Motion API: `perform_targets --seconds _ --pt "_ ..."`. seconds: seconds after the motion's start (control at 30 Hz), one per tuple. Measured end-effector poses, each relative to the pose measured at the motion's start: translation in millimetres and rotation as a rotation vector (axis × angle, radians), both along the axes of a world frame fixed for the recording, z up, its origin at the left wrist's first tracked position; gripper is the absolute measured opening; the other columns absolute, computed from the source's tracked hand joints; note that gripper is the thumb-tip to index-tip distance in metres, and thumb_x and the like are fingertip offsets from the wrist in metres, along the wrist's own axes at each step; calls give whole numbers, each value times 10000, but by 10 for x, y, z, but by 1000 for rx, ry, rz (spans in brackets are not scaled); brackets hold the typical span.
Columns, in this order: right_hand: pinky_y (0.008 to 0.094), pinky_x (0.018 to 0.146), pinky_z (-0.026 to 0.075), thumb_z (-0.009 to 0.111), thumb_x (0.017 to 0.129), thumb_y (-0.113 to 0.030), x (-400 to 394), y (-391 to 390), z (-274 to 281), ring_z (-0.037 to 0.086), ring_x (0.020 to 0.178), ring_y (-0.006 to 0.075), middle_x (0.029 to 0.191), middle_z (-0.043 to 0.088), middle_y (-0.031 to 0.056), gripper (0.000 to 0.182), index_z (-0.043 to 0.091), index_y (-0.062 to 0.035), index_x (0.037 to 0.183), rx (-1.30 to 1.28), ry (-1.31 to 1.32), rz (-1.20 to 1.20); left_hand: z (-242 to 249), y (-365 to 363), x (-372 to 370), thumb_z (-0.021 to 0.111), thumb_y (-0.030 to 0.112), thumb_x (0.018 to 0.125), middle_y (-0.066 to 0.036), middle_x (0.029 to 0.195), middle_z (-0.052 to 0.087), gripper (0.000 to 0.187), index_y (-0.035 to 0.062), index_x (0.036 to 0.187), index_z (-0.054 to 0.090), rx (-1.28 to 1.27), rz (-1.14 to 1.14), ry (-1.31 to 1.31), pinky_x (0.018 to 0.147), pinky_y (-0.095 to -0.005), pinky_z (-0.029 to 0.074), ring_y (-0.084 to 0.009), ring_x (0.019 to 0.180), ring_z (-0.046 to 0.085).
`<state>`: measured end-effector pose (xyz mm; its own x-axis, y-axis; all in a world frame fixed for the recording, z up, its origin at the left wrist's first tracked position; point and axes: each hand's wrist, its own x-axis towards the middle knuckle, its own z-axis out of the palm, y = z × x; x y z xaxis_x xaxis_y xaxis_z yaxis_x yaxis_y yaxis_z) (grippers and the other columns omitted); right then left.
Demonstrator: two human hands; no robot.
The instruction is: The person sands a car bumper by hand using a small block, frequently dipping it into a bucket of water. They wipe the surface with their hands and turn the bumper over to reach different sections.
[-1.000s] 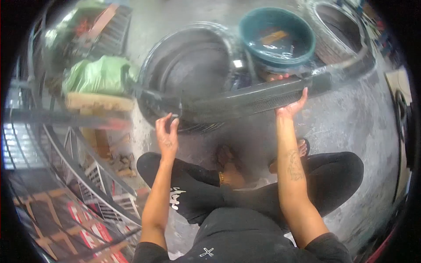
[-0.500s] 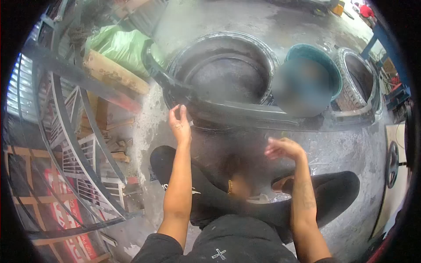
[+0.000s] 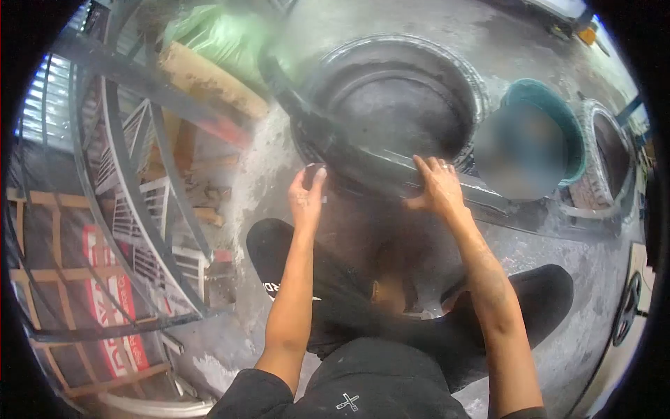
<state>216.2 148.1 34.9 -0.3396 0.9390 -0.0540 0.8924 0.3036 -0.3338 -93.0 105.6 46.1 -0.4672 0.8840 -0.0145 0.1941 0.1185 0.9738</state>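
A long, curved black bumper piece (image 3: 377,167) lies across the front of a large tire (image 3: 477,84), its left end rising. My right hand (image 3: 441,185) is closed over the bumper piece, fingers on top and thumb at the near edge. At the left, close to the same near edge, my left hand (image 3: 306,202) has thumb and fingers pinched around something small and dark; I cannot tell what it is. Both forearms reach forward over my crossed legs as I sit on the floor.
A teal tub (image 3: 574,133) stands right of the large tire, partly blurred. Beyond it leans another tire (image 3: 593,185). On the left are a metal frame (image 3: 150,230), a worn brown board (image 3: 209,77) and a green plastic bag (image 3: 216,35). A steering wheel (image 3: 627,307) is at the far right.
My right hand has moved forward and left from the air onto the bumper piece and closed on it. The bumper piece now slants more. The whole view has shifted.
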Motion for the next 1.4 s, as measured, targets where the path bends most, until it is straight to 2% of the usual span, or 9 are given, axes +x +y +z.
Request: perform_targets --seconds 0.1,0.2,0.53,0.67,0.97,1.13,1.2,1.3,1.4 --pt "486 1178 406 970 593 -584 -241 -18 -45 549 1382 372 1405 613 197 1238 461 -56 1591 61 53 -22 -220 -13 -167 773 245 991 -93 1149 757 376 -9 1265 725 59 9 330 934 -341 519 -174 1048 678" --pt "485 1169 409 973 590 -582 -285 2 -170 556 1370 372 1390 614 206 1245 454 -53 1590 82 76 -50 -139 60 -67 759 359 990 -220 1309 647 480 30 1325 657 89 -54 583 1115 -453 448 -393 1295 592" --pt "507 1125 442 960 605 -618 -203 77 -215 571 1338 393 1366 614 190 1250 425 -84 1601 96 55 15 -602 132 389 789 266 942 -150 1182 703 353 56 1220 733 236 -59 952 1044 -463 458 -353 1171 642" --pt "509 1109 456 963 616 -600 -239 33 -245 590 1316 401 1345 623 197 1215 436 -118 1599 96 64 15 -606 522 -13 780 226 947 -150 1087 741 279 12 1125 764 252 76 733 964 -456 502 -358 1060 688" --pt "532 1104 468 965 567 -622 -311 103 -216 610 1284 419 1347 621 200 1276 433 -145 1624 104 -28 13 -540 331 137 784 182 931 -88 1212 698 233 78 1132 727 277 -25 750 1049 -449 419 -303 1152 629" --pt "539 1052 499 885 649 -737 -114 212 -223 657 1199 453 1279 654 252 1161 534 -104 1556 40 231 101 -437 175 375 789 157 913 -130 1211 664 247 56 1111 680 245 -156 790 1034 -490 422 -351 1125 596" --pt "531 1023 517 678 924 -707 70 359 -274 651 1233 422 1351 665 262 779 663 -127 1444 10 173 71 -443 280 245 775 154 920 -148 1192 651 253 35 1107 652 275 -63 730 1014 -489 428 -368 1135 597" --pt "526 1003 526 599 1032 -591 70 423 -376 676 1203 402 1294 715 248 572 746 -115 1314 145 184 94 -520 64 800 742 179 951 -153 1180 641 251 32 1126 640 251 -45 767 992 -494 427 -370 1137 588" --pt "517 913 554 561 1056 -575 85 471 -374 720 1000 451 976 759 260 584 785 -41 1132 -67 329 -17 -556 -117 1009 730 189 961 -148 1142 627 237 42 1123 638 248 -140 791 979 -497 429 -362 1111 579"
